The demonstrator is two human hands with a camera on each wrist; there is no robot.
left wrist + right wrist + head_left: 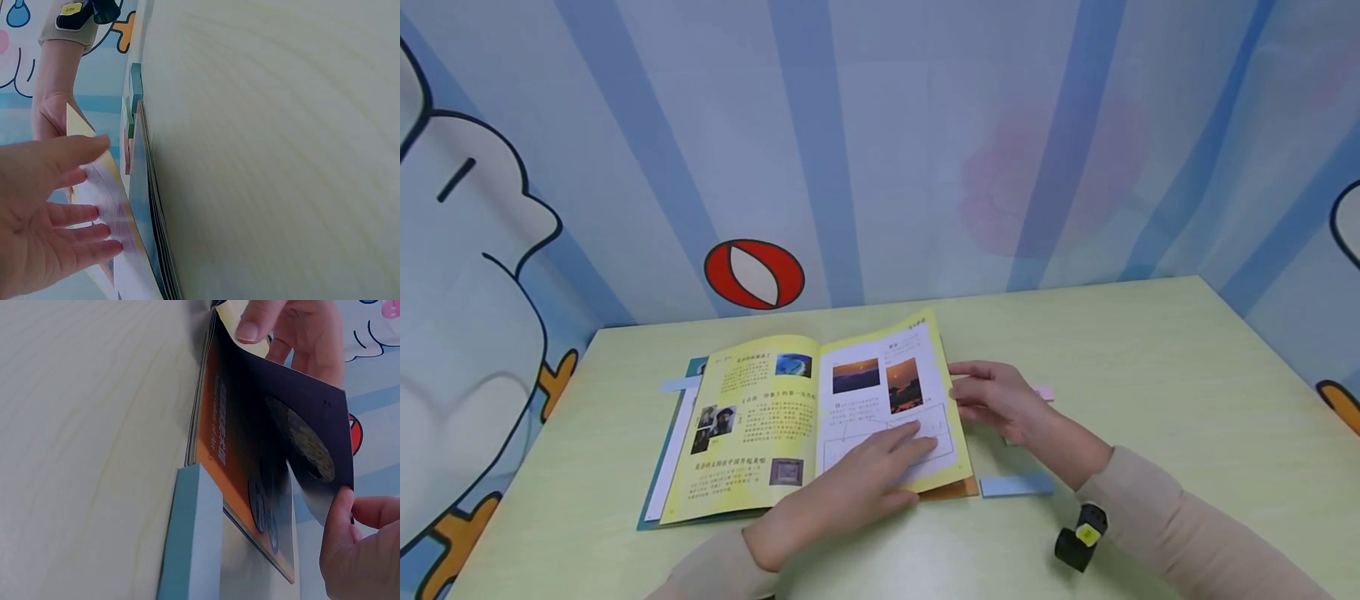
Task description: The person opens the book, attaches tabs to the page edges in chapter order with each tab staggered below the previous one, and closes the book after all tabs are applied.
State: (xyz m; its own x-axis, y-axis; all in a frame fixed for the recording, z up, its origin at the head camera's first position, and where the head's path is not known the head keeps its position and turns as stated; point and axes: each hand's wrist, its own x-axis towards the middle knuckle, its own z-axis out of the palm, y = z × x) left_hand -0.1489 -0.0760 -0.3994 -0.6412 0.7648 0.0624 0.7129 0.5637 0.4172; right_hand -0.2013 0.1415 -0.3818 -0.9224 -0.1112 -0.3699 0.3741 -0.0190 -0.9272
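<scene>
An open picture book (pixel 760 425) with yellow-bordered pages lies on the table, printed with text and photos. My right hand (pixel 1000 400) pinches the outer edge of the right-hand page (pixel 312 425), thumb on one side and fingers on the other. That page is lifted and bowed, and a dark underside with a round picture shows in the right wrist view. Beneath it an orange page (pixel 212 437) is partly exposed. My left hand (pixel 872 467) lies over the lower part of the lifted page, fingers extended and touching its printed face.
A light blue block (pixel 1017 484) lies beside the book's lower right corner. A pink piece (pixel 1043 392) shows behind the right hand, and a pale blue tab (pixel 677 384) sticks out at the book's left. A printed curtain (pixel 895 167) stands along the table's back edge.
</scene>
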